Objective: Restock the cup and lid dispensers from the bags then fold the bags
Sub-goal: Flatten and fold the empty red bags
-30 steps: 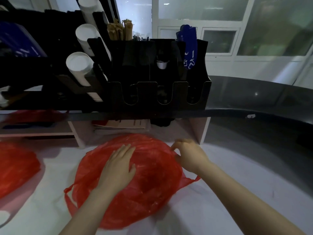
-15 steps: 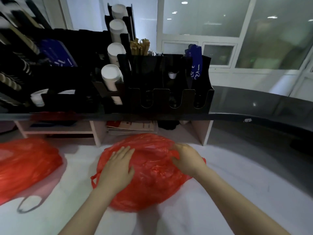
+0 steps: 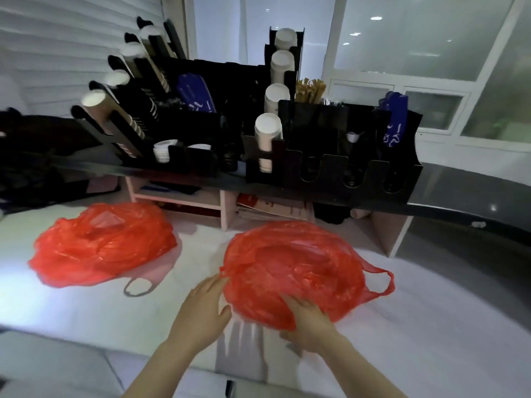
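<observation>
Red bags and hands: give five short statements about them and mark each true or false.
1. Two bags, the left red bag and the right red bag, lie on the white table. True.
2. Both hands rest on the left red bag. False: the left hand and the right hand are at the near edge of the right red bag, and nothing touches the left one.
3. A handle loop sticks out from the right red bag's right side. True.
4. The right red bag is folded into a neat square. False: it lies spread out and crumpled.
5. The black dispenser holds white cups. True.
</observation>
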Motion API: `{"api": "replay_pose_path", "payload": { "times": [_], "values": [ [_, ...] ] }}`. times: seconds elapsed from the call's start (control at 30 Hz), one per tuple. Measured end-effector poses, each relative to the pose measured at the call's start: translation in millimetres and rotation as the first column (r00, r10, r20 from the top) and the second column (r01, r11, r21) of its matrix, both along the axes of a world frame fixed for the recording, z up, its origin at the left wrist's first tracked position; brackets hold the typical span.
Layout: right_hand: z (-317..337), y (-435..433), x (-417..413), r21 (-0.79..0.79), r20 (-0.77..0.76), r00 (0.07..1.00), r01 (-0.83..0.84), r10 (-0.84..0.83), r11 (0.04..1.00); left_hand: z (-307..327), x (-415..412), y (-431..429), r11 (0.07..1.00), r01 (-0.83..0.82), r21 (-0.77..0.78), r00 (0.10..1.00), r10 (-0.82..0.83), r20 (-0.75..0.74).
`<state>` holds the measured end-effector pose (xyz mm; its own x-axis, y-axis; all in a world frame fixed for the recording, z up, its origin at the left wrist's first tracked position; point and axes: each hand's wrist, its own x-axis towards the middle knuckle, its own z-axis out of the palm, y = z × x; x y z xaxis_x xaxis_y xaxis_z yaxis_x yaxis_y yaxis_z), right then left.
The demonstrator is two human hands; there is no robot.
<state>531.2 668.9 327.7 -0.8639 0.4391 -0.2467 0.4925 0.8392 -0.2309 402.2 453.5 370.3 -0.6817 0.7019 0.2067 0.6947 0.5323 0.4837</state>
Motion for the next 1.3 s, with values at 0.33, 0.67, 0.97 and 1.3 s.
{"api": "replay_pose_path", "payload": {
  "times": [0.33,0.67,0.97,1.3],
  "values": [
    [-25.0,-5.9,16.7,-0.020,-0.278,0.952,0.129,-0.129,0.991,-18.7,4.6,-43.8,0.986,-0.158,0.048,0.961,0.142,0.238],
    [-8.9,-5.2,55.5,-0.088,-0.212,0.965,0.138,-0.154,0.987,-27.4,57.9,16.5,0.931,-0.192,0.311,0.626,-0.128,0.769],
    [-17.3,-15.7,71.1,-0.209,-0.491,0.818,0.222,-0.299,0.952,-32.5,80.9,35.2,0.893,-0.162,0.420,0.585,-0.256,0.770],
    [14.3,0.1,92.5,-0.963,-0.256,0.228,0.025,-0.939,0.269,-67.3,72.2,41.2,0.812,-0.441,0.382,0.596,-0.053,0.801]
  ]
}}
